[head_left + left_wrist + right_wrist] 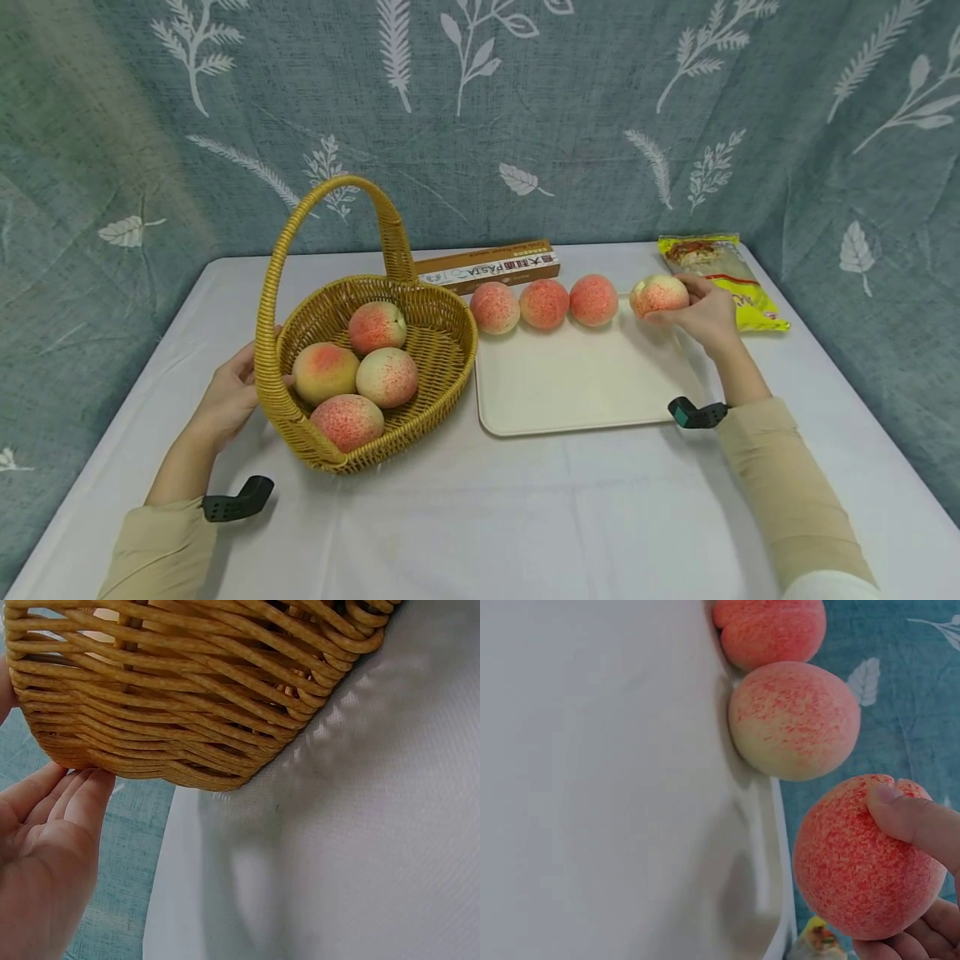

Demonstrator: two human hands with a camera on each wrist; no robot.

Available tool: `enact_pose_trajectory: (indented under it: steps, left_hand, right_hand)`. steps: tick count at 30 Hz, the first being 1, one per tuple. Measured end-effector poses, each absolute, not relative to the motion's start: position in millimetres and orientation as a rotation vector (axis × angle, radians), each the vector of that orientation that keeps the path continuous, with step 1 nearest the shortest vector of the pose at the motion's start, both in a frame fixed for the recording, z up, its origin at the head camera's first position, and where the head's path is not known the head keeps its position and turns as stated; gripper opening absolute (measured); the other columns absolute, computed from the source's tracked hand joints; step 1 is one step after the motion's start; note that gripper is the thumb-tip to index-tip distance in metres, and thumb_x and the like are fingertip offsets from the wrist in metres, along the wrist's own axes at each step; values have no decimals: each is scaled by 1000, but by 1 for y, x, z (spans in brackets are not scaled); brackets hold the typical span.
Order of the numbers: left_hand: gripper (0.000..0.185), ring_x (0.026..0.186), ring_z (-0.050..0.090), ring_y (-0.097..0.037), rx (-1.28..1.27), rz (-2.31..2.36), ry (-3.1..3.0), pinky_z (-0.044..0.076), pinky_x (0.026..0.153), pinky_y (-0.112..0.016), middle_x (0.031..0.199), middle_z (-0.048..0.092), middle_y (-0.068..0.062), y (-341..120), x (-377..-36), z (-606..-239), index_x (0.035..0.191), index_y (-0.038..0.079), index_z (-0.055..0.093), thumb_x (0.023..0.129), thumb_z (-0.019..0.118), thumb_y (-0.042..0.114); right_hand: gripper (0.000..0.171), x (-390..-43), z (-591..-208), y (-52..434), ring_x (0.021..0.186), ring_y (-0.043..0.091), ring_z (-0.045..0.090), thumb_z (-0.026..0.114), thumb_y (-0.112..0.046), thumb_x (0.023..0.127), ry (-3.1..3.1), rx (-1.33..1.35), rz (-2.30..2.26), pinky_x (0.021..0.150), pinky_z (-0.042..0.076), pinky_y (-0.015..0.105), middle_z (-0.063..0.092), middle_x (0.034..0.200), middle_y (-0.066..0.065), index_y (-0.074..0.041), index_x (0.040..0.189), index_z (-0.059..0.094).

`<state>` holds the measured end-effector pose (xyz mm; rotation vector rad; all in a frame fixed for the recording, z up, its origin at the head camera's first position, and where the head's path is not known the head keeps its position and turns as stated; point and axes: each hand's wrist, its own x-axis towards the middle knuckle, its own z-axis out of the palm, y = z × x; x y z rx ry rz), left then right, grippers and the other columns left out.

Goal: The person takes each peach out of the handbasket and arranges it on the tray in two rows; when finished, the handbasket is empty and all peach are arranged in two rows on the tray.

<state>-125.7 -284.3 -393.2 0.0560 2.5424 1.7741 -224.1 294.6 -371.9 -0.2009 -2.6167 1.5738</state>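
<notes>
A woven basket (450, 337) with a tall handle holds several peaches (386, 377). My left hand (228, 400) rests against its left wall with straight fingers (71, 799); the basket (187, 697) fills the left wrist view. Three peaches (544, 303) stand in a row along the far edge of a cream tray (585, 387). My right hand (708, 318) grips a fourth peach (658, 295) at the tray's far right corner. In the right wrist view this peach (855, 862) lies under my thumb, beside another peach (795, 720) on the tray (592, 787).
A long pasta box (487, 262) lies behind the basket and tray. A yellow food packet (720, 271) sits at the far right, just beyond my right hand. A white cloth (525, 517) covers the table; a leaf-patterned curtain hangs behind.
</notes>
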Motion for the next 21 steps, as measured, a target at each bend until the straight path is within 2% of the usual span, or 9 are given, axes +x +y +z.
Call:
enact_pose_trajectory:
  steps: [15,21]
  left_hand:
    - [79,119,41,3,72,1781,2550,39,84,-7,155,19,-29,-285,-126,-396,156,7,16,93,63,6]
    - [79,113,42,8,89,1785,2562,40,85,-7,153,22,-28,-285,-125,-396,156,7,18,92,65,8]
  right_hand:
    - [75,-240,-381,286,123,38,47,82,-6,73,-2663,-174,1426,103,39,48,50,136,27,7,137,46]
    - [73,-244,-386,284,121,39,47,82,-4,71,-2680,-143,1404,102,39,48,51,133,28,7,135,48]
